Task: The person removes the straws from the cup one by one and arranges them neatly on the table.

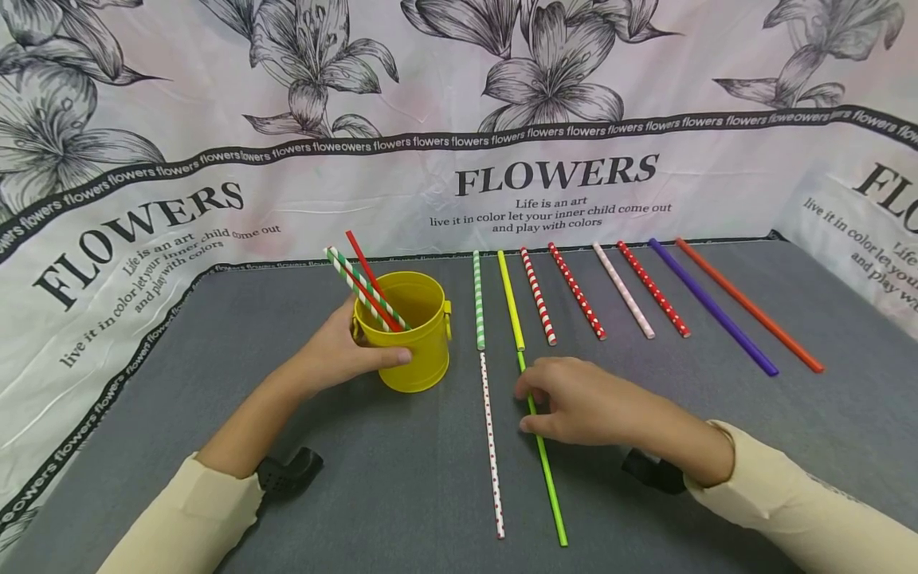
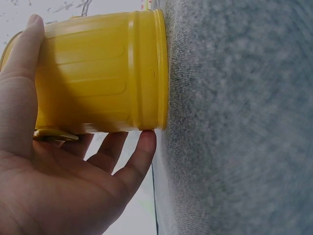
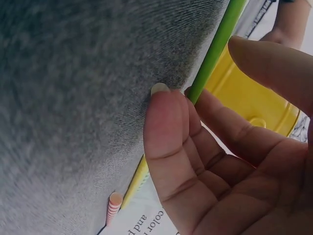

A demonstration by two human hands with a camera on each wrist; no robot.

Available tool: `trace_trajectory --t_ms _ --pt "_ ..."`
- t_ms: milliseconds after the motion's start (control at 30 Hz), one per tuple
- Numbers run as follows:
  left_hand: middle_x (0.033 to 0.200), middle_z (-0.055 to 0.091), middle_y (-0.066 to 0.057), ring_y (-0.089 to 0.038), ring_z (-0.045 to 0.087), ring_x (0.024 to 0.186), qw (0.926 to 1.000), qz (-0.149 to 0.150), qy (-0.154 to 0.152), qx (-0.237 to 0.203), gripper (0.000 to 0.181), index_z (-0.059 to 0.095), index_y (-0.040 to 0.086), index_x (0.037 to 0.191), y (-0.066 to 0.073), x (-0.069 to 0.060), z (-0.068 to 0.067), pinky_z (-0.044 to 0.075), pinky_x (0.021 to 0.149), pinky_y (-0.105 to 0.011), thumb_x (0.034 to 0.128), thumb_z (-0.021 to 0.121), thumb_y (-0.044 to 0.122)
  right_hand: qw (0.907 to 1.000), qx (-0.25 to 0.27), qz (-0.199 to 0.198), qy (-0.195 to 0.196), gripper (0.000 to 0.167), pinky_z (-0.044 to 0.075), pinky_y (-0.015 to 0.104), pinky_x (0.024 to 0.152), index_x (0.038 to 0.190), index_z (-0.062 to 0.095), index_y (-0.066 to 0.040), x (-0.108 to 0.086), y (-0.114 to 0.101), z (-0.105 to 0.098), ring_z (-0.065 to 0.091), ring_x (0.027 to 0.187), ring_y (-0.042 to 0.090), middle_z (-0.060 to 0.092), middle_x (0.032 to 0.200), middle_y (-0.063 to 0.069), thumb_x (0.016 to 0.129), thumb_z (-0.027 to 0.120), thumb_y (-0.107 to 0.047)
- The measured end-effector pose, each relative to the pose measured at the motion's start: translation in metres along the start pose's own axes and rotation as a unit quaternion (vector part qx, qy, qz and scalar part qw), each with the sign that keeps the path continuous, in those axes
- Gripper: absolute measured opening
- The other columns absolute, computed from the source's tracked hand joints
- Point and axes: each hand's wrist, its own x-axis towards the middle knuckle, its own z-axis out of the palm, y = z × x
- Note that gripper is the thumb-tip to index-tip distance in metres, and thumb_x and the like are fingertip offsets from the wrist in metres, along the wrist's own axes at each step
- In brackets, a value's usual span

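My left hand [image 1: 347,351] grips a yellow bucket [image 1: 423,359] from its left side, thumb across the front and fingers around the back; in the left wrist view the bucket [image 2: 98,73] stands on the grey cloth. Several straws [image 1: 366,291], green-striped and red, lean inside it. My right hand [image 1: 584,399] is over a green straw [image 1: 552,494] lying on the table. In the right wrist view, the fingers are loosely bent beside the green straw [image 3: 215,54], with a gap between thumb and fingertips.
Left of the green straw lie a red-dotted white straw [image 1: 491,446] and a green-striped straw [image 1: 479,303]. A yellow straw [image 1: 511,299] is above it. Several red-patterned and pink straws, a purple straw [image 1: 717,311] and an orange straw [image 1: 753,307] lie rightward. Flower-printed cloth [image 1: 344,191] stands behind.
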Motion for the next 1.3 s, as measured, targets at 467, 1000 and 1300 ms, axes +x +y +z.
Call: trace_trajectory --t_ms 467,1000,1300 --pt "0.134 0.056 -0.005 -0.025 0.056 0.119 1.0000 -0.007 0.000 -0.005 0.079 0.038 0.016 0.145 0.000 0.000 0.000 0.048 0.100 -0.042 0.0815 0.085 0.015 0.9996 0.013 0.001 -0.026 0.020 0.045 0.028 0.064 0.103 0.071 -0.011 0.002 0.000 0.000 0.050 0.075 0.008 0.054 0.085 -0.006 0.089 0.077 -0.024" --pt "0.133 0.056 -0.007 -0.026 0.056 0.118 0.9999 0.007 -0.004 -0.014 0.078 0.039 0.014 0.144 0.001 0.002 0.001 0.048 0.100 -0.041 0.0812 0.085 0.015 0.9998 -0.013 -0.013 0.000 0.014 0.048 0.031 0.068 0.102 0.071 -0.012 0.017 -0.016 -0.023 0.056 0.079 0.014 0.060 0.087 -0.006 0.091 0.074 -0.020" --pt "0.131 0.057 -0.006 -0.025 0.058 0.115 0.9999 -0.012 0.009 0.002 0.079 0.037 0.016 0.144 0.001 0.000 0.001 0.050 0.097 -0.042 0.0812 0.086 0.016 0.9912 -0.030 -0.090 0.092 0.005 0.048 0.027 0.062 0.096 0.073 -0.013 0.052 -0.052 -0.043 0.050 0.065 0.009 0.059 0.083 -0.007 0.091 0.072 -0.016"
